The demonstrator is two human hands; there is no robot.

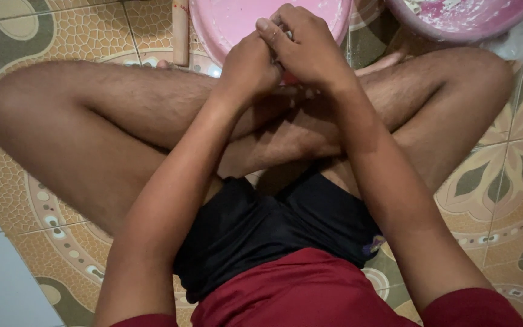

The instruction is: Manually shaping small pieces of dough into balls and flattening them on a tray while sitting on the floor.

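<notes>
We see the left hand [248, 65] and right hand [305, 48] pressed together, fingers curled; what they pinch we cannot tell. They hover over the near rim of a pink basin [225, 24], above crossed legs on patterned floor tiles [62, 36].

Dim, warm indoor light; soft shadows, slight blur.
</notes>
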